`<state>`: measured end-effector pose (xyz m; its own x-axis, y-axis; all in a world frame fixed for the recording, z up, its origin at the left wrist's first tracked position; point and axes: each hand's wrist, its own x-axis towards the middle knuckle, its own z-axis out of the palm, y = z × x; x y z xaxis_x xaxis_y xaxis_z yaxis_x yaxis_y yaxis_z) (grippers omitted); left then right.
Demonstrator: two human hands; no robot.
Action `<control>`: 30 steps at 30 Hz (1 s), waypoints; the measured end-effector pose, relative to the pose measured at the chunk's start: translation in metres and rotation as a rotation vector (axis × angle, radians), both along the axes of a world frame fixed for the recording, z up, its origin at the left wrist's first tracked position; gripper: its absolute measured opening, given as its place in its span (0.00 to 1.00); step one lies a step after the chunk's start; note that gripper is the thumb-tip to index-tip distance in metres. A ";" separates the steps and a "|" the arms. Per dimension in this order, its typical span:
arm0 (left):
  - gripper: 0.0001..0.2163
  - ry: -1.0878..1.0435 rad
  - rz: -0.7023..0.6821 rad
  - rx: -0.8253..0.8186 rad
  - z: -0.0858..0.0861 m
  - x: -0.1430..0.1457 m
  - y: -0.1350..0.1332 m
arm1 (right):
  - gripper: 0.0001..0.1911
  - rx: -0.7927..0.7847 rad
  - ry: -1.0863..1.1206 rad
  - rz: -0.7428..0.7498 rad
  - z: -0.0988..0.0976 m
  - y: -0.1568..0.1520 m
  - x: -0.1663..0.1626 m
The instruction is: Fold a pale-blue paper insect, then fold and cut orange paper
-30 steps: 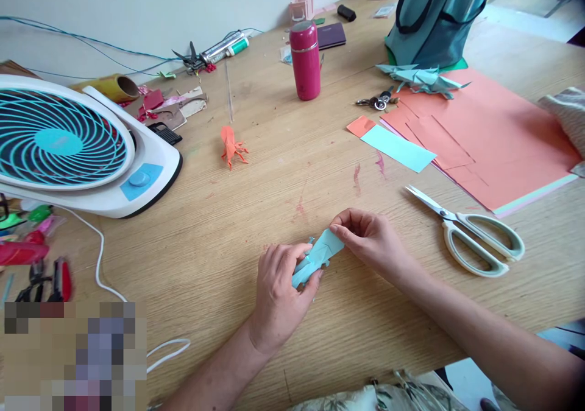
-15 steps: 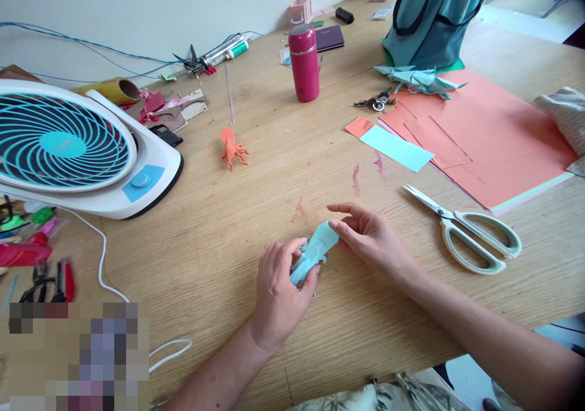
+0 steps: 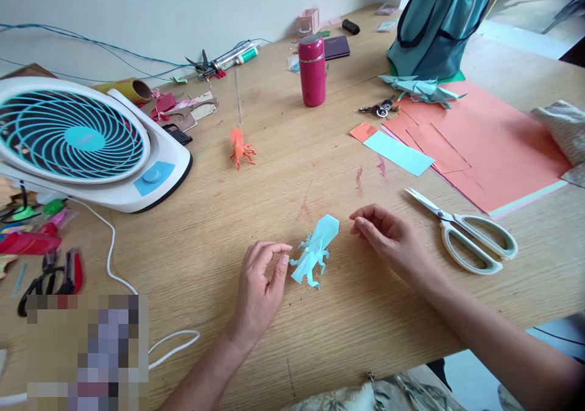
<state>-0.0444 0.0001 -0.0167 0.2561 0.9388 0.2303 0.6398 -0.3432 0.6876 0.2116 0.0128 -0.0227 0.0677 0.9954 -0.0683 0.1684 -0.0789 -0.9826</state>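
A light-blue folded-paper insect (image 3: 316, 250) with thin bent legs and a broad flat end stands on the wooden table, between my two hands. My left hand (image 3: 264, 283) is just to its left, holding nothing, with thumb and fingers apart. On the other side, my right hand (image 3: 386, 233) hovers off the broad end, fingers curled and the thumb near the index finger, nothing visible in them. Farther back on the table is a similar orange paper insect (image 3: 240, 149).
White-handled scissors (image 3: 457, 222) lie at right, below orange paper sheets (image 3: 507, 149) and a blue paper strip (image 3: 402, 151). A magenta flask (image 3: 312, 73), keys (image 3: 379, 109), a blue folded-paper figure (image 3: 425, 89) and a bag (image 3: 425, 39) stand behind. A fan (image 3: 91, 143) occupies the left.
Both hands have let go of the blue paper insect and drawn apart, the left one leftward, the right one rightward. The insect now rests by itself on the table. The view has shifted slightly.
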 end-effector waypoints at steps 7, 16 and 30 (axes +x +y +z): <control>0.08 0.100 -0.087 0.012 0.000 -0.003 -0.001 | 0.11 0.063 -0.313 0.274 0.002 -0.037 -0.017; 0.17 0.315 0.012 -0.051 0.019 0.025 0.000 | 0.08 0.163 -0.411 0.225 -0.009 -0.049 -0.020; 0.14 0.323 0.184 -0.008 0.015 0.048 0.007 | 0.12 0.155 -0.229 0.180 -0.007 -0.055 -0.008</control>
